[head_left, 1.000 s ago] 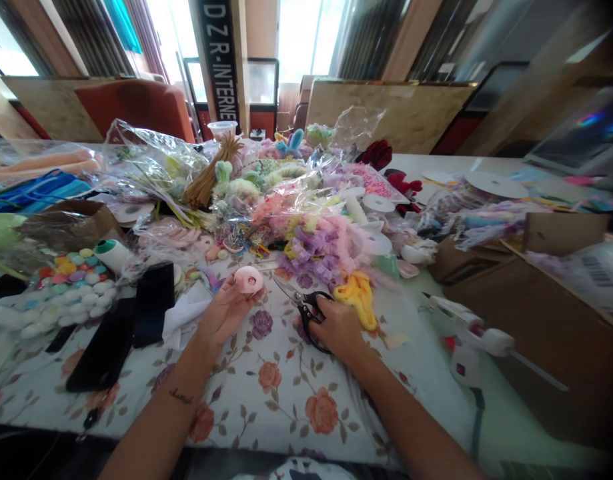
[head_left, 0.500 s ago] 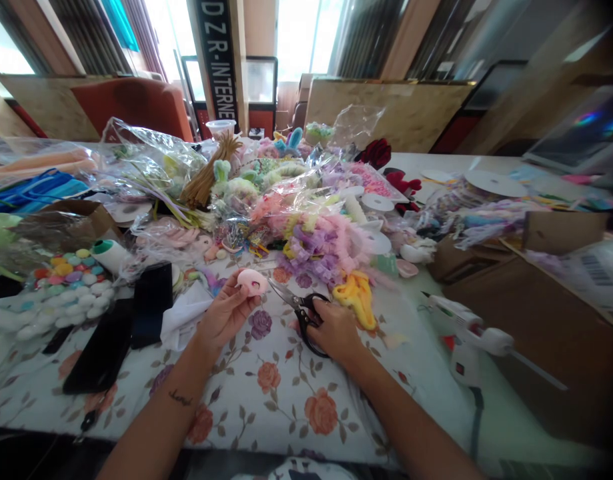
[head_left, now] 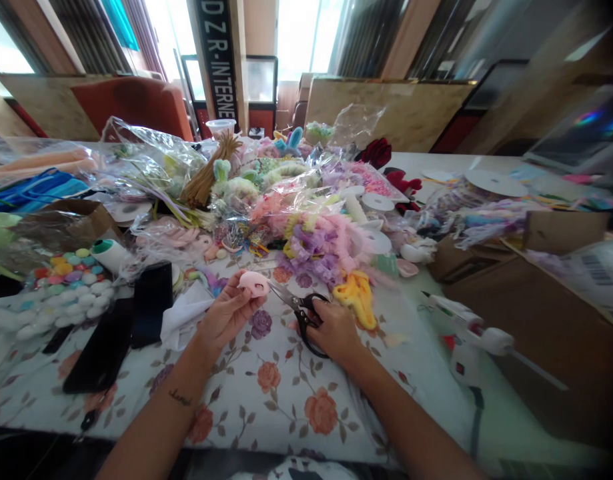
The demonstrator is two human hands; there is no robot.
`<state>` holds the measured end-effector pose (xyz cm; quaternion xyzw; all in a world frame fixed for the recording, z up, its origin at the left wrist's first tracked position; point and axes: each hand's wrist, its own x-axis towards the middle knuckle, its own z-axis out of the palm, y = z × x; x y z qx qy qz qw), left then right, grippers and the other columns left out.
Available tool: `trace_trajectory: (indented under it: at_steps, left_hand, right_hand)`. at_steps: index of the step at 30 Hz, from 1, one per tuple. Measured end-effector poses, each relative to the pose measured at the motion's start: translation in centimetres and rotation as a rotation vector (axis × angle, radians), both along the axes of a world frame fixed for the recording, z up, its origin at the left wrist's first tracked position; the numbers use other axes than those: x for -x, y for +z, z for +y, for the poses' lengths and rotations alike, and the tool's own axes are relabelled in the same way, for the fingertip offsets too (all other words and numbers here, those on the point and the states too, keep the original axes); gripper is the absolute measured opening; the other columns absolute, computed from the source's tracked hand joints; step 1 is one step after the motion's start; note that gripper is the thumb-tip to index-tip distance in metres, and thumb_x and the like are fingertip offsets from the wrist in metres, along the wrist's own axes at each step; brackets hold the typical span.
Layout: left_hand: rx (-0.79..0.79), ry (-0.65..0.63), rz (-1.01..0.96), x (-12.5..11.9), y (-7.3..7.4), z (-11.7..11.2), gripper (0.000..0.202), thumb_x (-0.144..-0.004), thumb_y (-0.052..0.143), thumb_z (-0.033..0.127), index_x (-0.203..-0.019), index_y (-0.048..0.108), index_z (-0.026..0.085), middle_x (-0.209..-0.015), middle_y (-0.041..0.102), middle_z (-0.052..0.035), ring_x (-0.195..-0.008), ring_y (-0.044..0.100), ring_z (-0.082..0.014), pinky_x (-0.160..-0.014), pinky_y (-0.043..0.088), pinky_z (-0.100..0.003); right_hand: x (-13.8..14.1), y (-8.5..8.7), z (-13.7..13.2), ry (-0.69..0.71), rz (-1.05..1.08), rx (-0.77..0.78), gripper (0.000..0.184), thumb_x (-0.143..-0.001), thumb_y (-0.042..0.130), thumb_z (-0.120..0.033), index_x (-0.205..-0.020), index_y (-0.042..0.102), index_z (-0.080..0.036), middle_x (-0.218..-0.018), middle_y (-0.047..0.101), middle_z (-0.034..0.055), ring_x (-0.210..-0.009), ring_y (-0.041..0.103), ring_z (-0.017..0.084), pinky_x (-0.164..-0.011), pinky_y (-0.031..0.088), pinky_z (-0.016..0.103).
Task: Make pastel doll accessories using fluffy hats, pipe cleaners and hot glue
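Between the thumb and fingers of my left hand (head_left: 232,312) is a small pale pink piece (head_left: 254,284) with a dark slit or hole in it; its exact kind is unclear. My right hand (head_left: 336,328) grips black-handled scissors (head_left: 297,305) by the finger loops. Their blades point left, tips close to the pink piece; I cannot tell whether they touch it. Both hands are over the flowered tablecloth (head_left: 269,377). A yellow fuzzy strip (head_left: 356,299) lies just beyond my right hand, and a white cloth (head_left: 183,319) is left of my left hand.
A heap of fluffy trims and plastic bags (head_left: 296,200) fills the table's back. Two dark phones (head_left: 100,350) and pompoms (head_left: 81,287) lie left. A glue gun (head_left: 469,333) rests at right beside a cardboard box (head_left: 531,347). Ribbon spools (head_left: 496,183) stand behind it.
The pink piece has turned slightly and moved a little to the right in my left hand's fingers. My right hand and the scissors are nearly where they were.
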<state>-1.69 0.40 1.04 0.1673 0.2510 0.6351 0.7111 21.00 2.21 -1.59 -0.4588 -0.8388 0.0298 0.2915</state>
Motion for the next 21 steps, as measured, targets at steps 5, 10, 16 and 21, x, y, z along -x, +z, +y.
trace_trajectory:
  at_steps: [5, 10, 16, 21]
  left_hand:
    - [-0.041, -0.051, 0.029, 0.02, -0.01, -0.16, 0.04, -0.069, 0.075, 0.004, -0.103, 0.064, 0.022, -0.09, 0.069, -0.0015, -0.084, 0.069, -0.0146, -0.076, 0.057, -0.024]
    - [-0.066, -0.086, 0.052, 0.1, -0.11, -0.19, 0.036, -0.068, 0.077, 0.007, -0.098, 0.064, 0.021, -0.09, 0.07, -0.0009, -0.082, 0.069, -0.0146, -0.076, 0.057, -0.025]
    - [-0.079, -0.094, 0.062, 0.14, -0.03, -0.25, 0.037, -0.065, 0.079, 0.007, -0.096, 0.065, 0.022, -0.087, 0.07, 0.0001, -0.079, 0.069, -0.0142, -0.074, 0.057, -0.024]
    - [-0.063, -0.085, 0.086, 0.18, 0.0, -0.31, 0.035, -0.067, 0.078, 0.008, -0.096, 0.065, 0.021, -0.086, 0.069, 0.0003, -0.078, 0.067, -0.0136, -0.074, 0.056, -0.024]
  right_hand:
    - [-0.09, -0.08, 0.0, 0.005, 0.007, 0.001, 0.021, -0.075, 0.056, -0.032, -0.06, 0.046, -0.02, -0.053, 0.055, 0.0007, -0.048, 0.049, 0.012, -0.05, 0.029, 0.024]
    - [-0.01, 0.13, -0.1, 0.021, -0.01, -0.002, 0.03, -0.08, 0.054, -0.04, -0.06, 0.045, -0.02, -0.052, 0.056, 0.0016, -0.048, 0.049, 0.013, -0.05, 0.029, 0.024]
    - [-0.22, 0.44, -0.06, 0.06, -0.06, -0.035, 0.031, -0.082, 0.052, -0.039, -0.059, 0.048, -0.019, -0.052, 0.058, 0.0032, -0.047, 0.051, 0.013, -0.05, 0.028, 0.026]
    - [-0.34, 0.3, 0.07, 0.084, -0.062, -0.056, 0.026, -0.079, 0.054, -0.033, -0.058, 0.049, -0.019, -0.051, 0.058, 0.0034, -0.046, 0.051, 0.013, -0.05, 0.028, 0.026]
